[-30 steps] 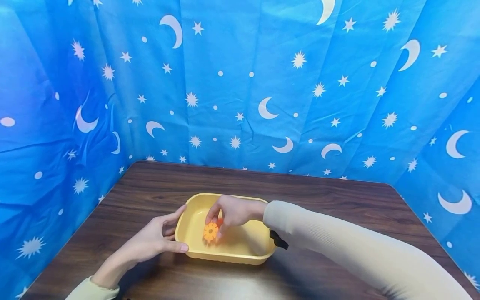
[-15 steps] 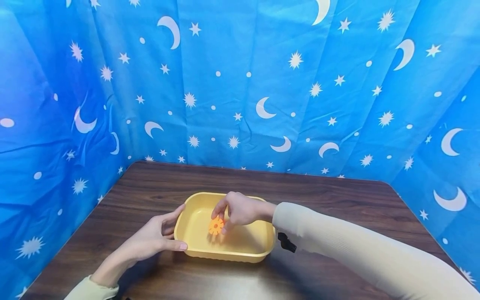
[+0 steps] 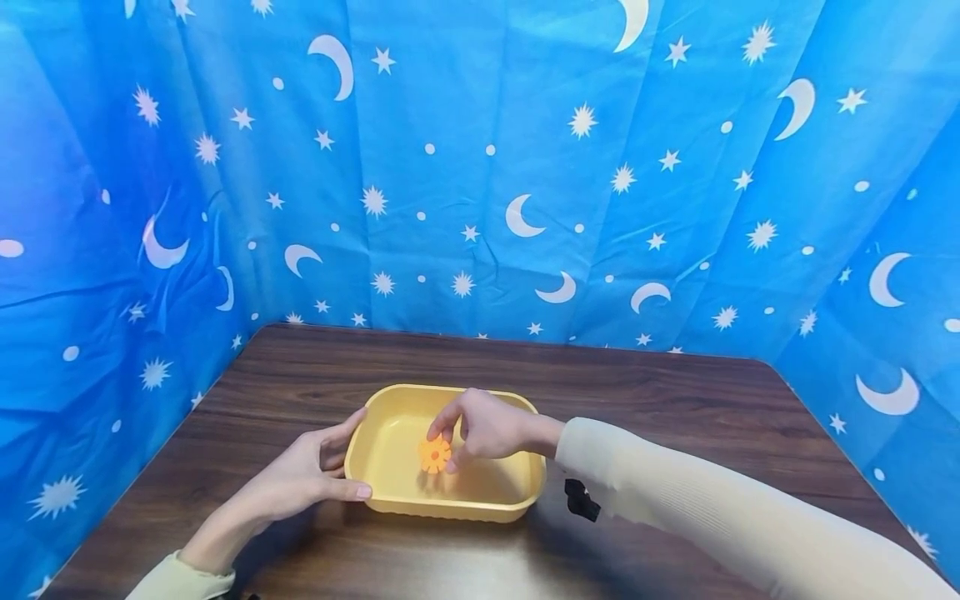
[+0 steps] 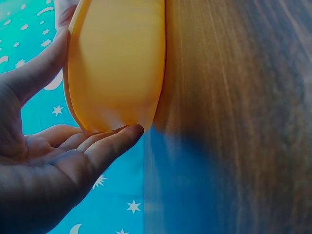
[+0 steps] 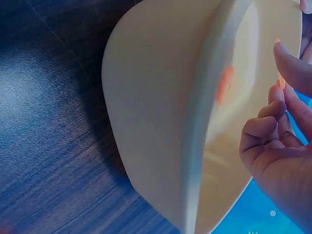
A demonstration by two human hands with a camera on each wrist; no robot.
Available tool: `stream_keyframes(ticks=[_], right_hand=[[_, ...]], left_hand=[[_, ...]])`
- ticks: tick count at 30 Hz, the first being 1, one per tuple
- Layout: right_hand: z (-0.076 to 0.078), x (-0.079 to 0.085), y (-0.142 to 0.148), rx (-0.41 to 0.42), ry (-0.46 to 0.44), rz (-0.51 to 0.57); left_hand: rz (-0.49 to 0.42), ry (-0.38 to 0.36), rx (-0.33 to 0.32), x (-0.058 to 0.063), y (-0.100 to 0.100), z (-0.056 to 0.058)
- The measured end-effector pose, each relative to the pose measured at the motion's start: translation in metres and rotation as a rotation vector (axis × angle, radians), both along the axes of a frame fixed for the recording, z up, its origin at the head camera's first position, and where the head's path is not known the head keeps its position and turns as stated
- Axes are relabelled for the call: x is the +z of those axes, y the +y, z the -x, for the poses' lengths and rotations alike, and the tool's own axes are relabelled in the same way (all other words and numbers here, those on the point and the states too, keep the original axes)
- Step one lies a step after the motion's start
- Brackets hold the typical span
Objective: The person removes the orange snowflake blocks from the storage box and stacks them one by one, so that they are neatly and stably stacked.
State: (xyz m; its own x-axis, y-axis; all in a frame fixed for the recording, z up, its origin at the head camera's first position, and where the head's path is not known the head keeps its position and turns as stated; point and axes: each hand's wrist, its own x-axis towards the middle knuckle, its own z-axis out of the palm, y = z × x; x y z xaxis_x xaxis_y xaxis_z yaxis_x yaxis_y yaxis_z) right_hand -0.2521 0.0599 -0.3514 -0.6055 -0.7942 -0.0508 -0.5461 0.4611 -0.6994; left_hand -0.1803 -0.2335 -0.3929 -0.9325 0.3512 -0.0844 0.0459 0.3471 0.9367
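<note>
My right hand reaches into a yellow plastic tub from the right. Between thumb and fingertips it pinches an orange notched interlocking disc, held upright with its flat side showing. The right wrist view gives this disc edge-on in the fingers. Farther inside the tub there, an orange shape shows; I cannot tell whether it is another disc or a reflection. My left hand holds the tub's left end, thumb at the near rim, fingers at the far side. Its fingers lie along the tub's outer wall.
The tub stands on a dark wood-grain table. A blue curtain with white moons and stars surrounds the table's back and sides. A small black item sits beneath the right sleeve.
My right hand has shifted slightly right with the orange disc in its pinch, mostly in the first half second. The left hand keeps its hold on the tub. The head view has turned slightly.
</note>
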Motion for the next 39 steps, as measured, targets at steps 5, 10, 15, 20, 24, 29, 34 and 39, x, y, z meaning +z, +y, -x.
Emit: stream_keyframes(ticks=[5, 10, 15, 20, 24, 29, 34, 39], right_hand=[[-0.002, -0.001, 0.003, -0.039, 0.006, 0.016], [-0.006, -0.002, 0.007, -0.068, -0.016, 0.050], [-0.010, -0.004, 0.010, -0.098, -0.022, 0.070], [-0.010, -0.005, 0.013, -0.118, 0.001, 0.100], [-0.011, -0.006, 0.016, -0.119, 0.022, 0.119], [-0.011, -0.008, 0.022, -0.124, 0.027, 0.150], [-0.011, -0.006, 0.029, -0.142, 0.044, 0.167], [-0.013, -0.002, 0.038, -0.147, 0.087, 0.200]], left_hand=[[0.002, -0.005, 0.011, -0.001, -0.001, -0.002], [-0.014, -0.015, 0.009, -0.002, -0.001, -0.003], [-0.029, -0.016, 0.000, -0.002, -0.001, -0.004], [-0.038, -0.016, -0.007, -0.003, -0.002, -0.003], [-0.036, -0.016, -0.007, -0.003, -0.003, -0.002], [-0.034, -0.011, -0.007, -0.003, -0.003, -0.001], [-0.045, -0.009, -0.019, -0.003, -0.002, 0.000], [-0.046, -0.005, -0.022, -0.002, -0.001, 0.001]])
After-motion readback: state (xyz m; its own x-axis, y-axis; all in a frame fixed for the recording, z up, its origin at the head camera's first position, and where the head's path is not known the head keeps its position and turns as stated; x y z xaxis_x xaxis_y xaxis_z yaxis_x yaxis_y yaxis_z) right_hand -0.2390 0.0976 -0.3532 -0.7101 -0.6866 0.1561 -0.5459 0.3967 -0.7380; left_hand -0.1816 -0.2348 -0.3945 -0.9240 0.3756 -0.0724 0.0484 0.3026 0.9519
